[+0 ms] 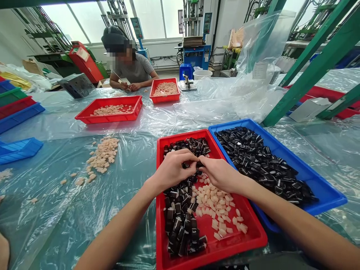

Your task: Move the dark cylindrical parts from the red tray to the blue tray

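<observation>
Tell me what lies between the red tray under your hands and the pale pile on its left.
Bare plastic sheeting separates the red tray from the pale pile in the head view.

My left hand (171, 168) and right hand (222, 174) are bunched together, fingertips nearly meeting, above black plastic pieces (180, 221) in a red tray (159, 225), with pale peach pieces (216, 206) lying beside them. A blue tray (323, 187) heaped with black pieces touches its right edge, and across the plastic-sheeted table (64, 210), a co-worker (129, 65) sits near two other red trays (108, 119).
</observation>
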Demonstrator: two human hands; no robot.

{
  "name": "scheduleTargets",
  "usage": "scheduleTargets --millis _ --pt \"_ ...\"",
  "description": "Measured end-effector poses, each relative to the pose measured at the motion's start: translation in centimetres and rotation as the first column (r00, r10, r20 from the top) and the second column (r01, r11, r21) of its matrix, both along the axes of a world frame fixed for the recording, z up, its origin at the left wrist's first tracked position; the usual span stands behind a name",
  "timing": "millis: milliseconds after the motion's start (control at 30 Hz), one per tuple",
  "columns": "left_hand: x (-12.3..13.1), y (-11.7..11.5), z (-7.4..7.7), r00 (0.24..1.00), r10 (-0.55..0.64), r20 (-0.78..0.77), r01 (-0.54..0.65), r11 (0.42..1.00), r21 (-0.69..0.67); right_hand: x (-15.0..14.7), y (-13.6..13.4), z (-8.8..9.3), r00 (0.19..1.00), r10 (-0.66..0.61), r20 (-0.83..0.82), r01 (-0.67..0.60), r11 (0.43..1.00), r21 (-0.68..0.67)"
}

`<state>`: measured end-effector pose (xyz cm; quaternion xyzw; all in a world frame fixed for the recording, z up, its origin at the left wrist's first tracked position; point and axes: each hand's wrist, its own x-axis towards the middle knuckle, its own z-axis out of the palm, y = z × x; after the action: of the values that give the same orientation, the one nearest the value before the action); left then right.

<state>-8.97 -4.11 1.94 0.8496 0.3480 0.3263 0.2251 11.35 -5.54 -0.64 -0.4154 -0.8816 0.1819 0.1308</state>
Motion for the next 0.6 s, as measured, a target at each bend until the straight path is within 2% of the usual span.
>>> scheduleTargets --millis 100,233,433,500,600 --pt "0.4 -0.2 -0.1 0.996 0.016 0.091 -0.011 0.998 -0.064 0.0 0.0 -0.1 1.0 0.005 -0.001 -0.004 0.999 0.051" --pt "1.1 -0.4 -0.7 0.974 0.096 0.203 -0.07 0.989 -0.132 0.1 0.3 -0.1 0.999 0.021 0.033 -0.025 0.992 0.125" --pt "1.3 -0.3 -0.6 0.957 0.137 0.255 -0.047 0.942 -0.332 0.3 0.5 0.2 0.996 0.021 0.086 -0.043 0.963 0.264" --pt "1.2 -0.5 -0.3 0.958 0.15 0.244 -0.072 0.951 -0.302 0.3 0.4 0.4 0.997 0.023 0.072 -0.044 0.953 0.3" --pt "1.2 -0.8 -0.3 0.959 0.18 0.219 -0.155 0.98 -0.126 0.3 0.3 0.5 0.999 0.03 0.03 -0.038 0.948 0.317"
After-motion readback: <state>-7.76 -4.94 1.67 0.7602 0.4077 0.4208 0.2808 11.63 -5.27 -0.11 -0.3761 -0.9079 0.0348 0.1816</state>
